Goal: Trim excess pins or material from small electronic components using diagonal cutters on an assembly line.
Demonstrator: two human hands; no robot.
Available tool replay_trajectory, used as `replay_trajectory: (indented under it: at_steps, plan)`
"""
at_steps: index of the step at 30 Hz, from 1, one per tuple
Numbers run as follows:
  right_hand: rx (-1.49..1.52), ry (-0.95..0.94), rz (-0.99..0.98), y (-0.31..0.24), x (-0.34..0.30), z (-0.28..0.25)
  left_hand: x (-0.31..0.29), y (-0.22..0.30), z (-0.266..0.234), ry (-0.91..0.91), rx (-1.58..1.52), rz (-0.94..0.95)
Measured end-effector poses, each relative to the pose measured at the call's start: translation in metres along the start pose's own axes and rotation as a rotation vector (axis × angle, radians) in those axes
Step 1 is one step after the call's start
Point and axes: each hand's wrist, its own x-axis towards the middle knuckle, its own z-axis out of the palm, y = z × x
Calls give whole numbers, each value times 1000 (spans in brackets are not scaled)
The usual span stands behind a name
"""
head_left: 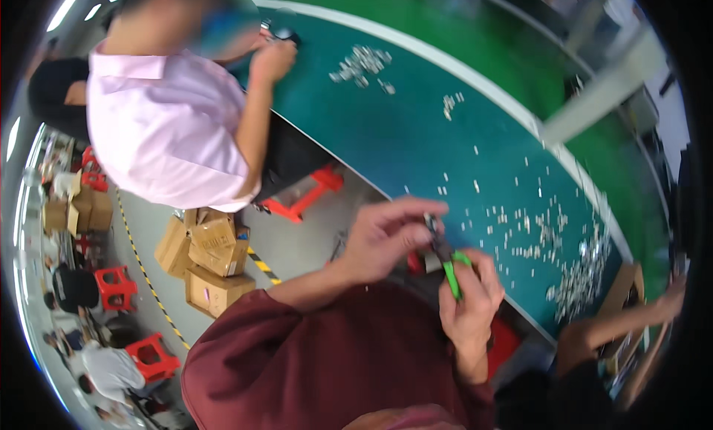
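Showing near frame centre, green-handled metal pliers are clasped by right hand, small silvery piece pinched by left hand.

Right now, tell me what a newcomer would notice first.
Bright green-handled pliers stand out right of centre, in the right hand, tips near a small part in the left hand. Silvery pieces lie scattered over the dark green table, densest at lower right. A person in pale pink fills the upper left.

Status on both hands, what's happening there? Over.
Left fingers pinching small metallic piece. Right fingers around green-handled pliers. Pliers' tip close to piece. Nothing visible between.
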Motion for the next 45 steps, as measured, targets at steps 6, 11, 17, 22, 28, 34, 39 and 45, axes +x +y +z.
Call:
replay_trajectory:
  at_steps: [6, 11, 17, 22, 28, 34, 39, 45]
  plan:
    - [-45, -15, 33, -3, 7, -1, 10, -12, -9, -20, 8, 81]
    - [-78, -1, 24, -3, 1, -4, 4, -12, -4, -5, -61, 40]
    - [-141, 14, -16, -5, 1, -5, 2, -12, -6, -21, 32, 110]
    - [-173, 25, -59, -5, 6, -7, 8, -10, -2, -33, -81, 140]
    - [-156, 70, -102, -1, 5, -5, 12, -10, -13, -105, -17, 211]
    - [-184, 115, -93, -1, 4, 0, 11, -9, -17, -89, 32, 204]
    - [-202, 119, -94, -3, 4, 0, 10, -7, -18, -83, 36, 193]
    - [-197, 104, -95, -2, 2, 0, 9, -8, -21, -81, 27, 177]
